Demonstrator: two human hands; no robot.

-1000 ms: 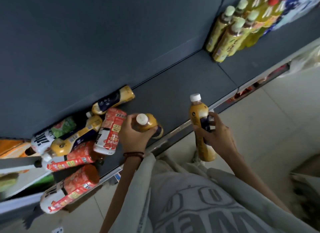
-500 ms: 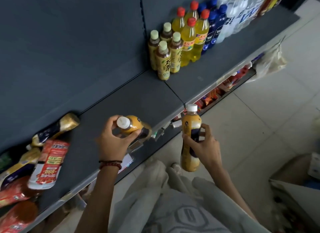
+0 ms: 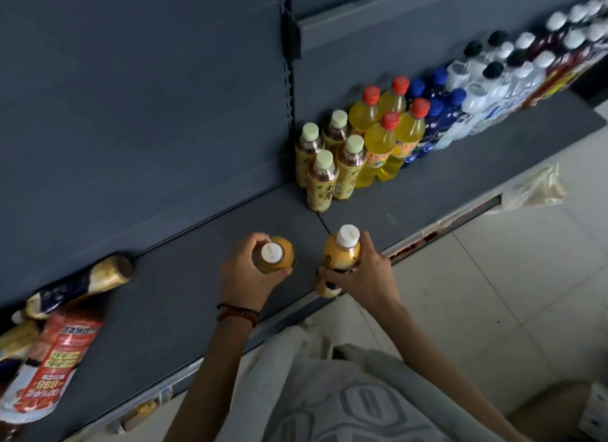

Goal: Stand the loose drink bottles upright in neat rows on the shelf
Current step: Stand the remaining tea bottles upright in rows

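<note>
My left hand (image 3: 245,278) grips an orange juice bottle with a white cap (image 3: 274,255), held upright over the dark grey shelf (image 3: 184,287). My right hand (image 3: 365,277) grips a second orange juice bottle (image 3: 340,254) at the shelf's front edge, also upright. Loose bottles lie on their sides at the far left: a gold and navy one (image 3: 82,285) and a red-labelled one (image 3: 49,369). Upright rows stand at the back right, starting with tea bottles with pale green caps (image 3: 324,178).
Beyond the tea bottles stand yellow drinks with red caps (image 3: 385,142), blue-capped bottles (image 3: 437,119) and clear bottles (image 3: 493,89). A plastic bag (image 3: 533,188) hangs off the shelf's front edge. A bare stretch of shelf lies between my hands and the tea bottles. Tiled floor (image 3: 493,293) lies on the right.
Both hands carried their orange bottles rightward along the shelf, away from the loose pile. The right bottle moved from off the shelf edge to over it. The view panned toward the upright rows.
</note>
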